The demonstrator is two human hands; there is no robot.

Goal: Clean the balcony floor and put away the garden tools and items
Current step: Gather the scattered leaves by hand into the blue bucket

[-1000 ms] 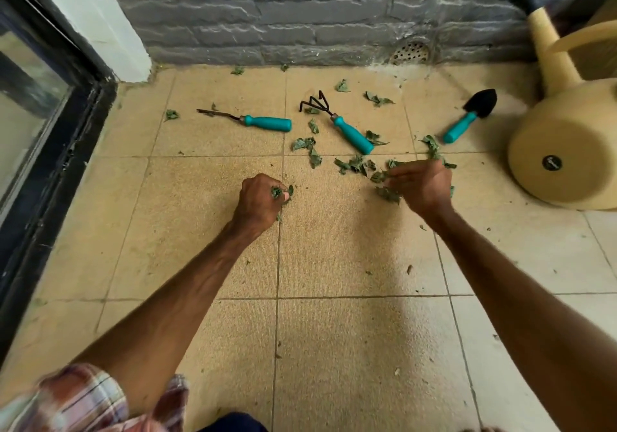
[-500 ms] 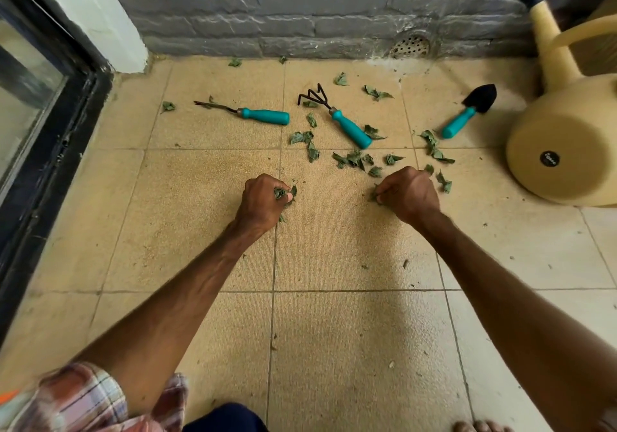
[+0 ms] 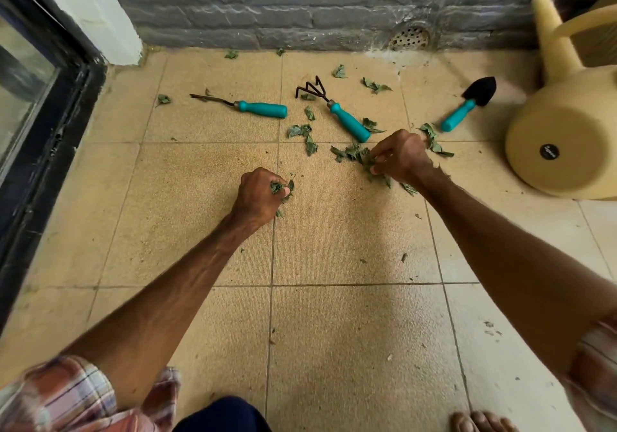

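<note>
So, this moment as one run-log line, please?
left hand grips leaf scraps | right hand pinches leaves near hand rake | hand trowel untouched

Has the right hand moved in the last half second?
Yes. The right hand, gripping leaves, has reached forward toward the wall; it is now beside the handle end of the rake, having been short of it.

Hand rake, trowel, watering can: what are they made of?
Hand rake: thin dark matte prongs, probably painted metal; glossy teal handle, likely plastic. Trowel: same handle, matte black blade, metal or plastic unclear. Watering can: cream moulded plastic, smooth satin surface.
</note>
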